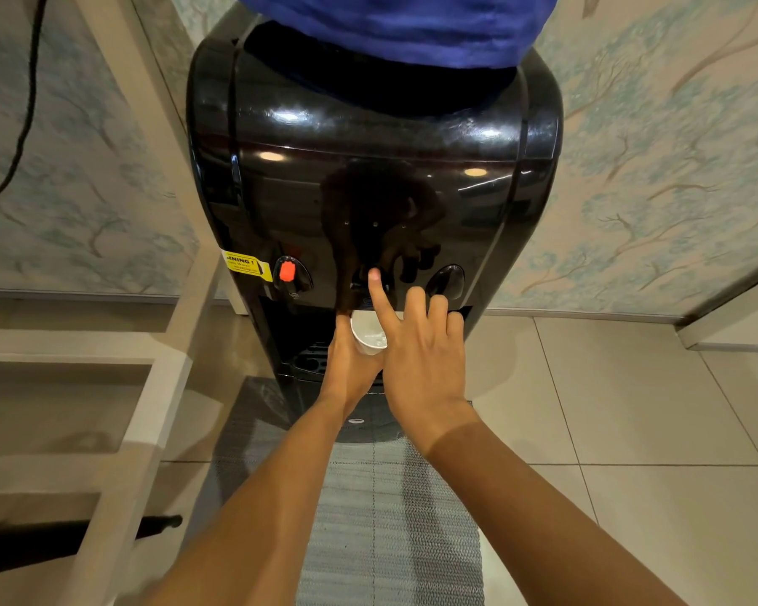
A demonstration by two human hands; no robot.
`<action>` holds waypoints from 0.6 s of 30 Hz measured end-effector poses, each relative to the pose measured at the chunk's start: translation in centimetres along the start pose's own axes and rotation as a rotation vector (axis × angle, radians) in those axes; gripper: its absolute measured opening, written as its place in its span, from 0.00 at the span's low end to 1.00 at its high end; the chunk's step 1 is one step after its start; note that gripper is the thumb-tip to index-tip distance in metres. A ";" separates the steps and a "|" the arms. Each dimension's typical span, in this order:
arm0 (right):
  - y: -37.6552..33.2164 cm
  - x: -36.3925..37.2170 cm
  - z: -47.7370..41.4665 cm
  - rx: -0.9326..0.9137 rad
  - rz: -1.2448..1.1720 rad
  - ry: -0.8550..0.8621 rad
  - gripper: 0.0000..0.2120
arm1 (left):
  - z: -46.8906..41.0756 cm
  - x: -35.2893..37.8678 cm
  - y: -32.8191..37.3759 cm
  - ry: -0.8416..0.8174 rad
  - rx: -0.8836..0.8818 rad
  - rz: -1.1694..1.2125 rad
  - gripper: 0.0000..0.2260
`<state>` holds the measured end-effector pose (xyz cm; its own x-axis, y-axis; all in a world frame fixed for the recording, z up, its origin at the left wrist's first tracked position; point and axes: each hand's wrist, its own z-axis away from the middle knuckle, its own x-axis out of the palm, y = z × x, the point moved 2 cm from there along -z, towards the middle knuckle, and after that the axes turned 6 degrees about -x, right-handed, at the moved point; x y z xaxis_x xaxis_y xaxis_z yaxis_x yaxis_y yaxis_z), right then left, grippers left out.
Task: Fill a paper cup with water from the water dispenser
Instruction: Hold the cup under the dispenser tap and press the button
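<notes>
A glossy black water dispenser (368, 181) stands ahead with a blue bottle (394, 24) on top. My left hand (346, 365) holds a white paper cup (368, 334) in the dispenser's alcove, under the middle tap. Water shows inside the cup. My right hand (421, 356) reaches over the cup, its index finger stretched out and its tip on the middle button (375, 277). The other fingers are curled. A red-tabbed button (287, 271) sits to the left and a dark button (447, 279) to the right.
A white shelf frame (141, 387) stands close on the left, with a black cable (14, 137) hanging by the wall. A grey mat (390, 518) lies on the tiled floor in front of the dispenser. The drip tray (311, 358) lies below the cup.
</notes>
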<state>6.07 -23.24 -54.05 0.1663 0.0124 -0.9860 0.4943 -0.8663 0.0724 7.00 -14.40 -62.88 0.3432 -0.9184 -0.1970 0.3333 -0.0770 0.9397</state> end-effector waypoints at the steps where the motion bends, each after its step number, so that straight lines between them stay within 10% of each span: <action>1: 0.0 0.0 0.0 -0.002 -0.003 0.000 0.42 | 0.0 0.0 -0.1 0.002 -0.001 -0.003 0.27; 18: 0.7 0.9 1.8 -0.049 -0.090 0.126 0.42 | 0.4 -0.5 0.1 -0.032 0.046 0.074 0.31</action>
<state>4.96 -24.72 -55.15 0.2233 0.1543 -0.9625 0.5522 -0.8337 -0.0055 6.48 -14.14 -62.56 0.3370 -0.9340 -0.1186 0.2671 -0.0259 0.9633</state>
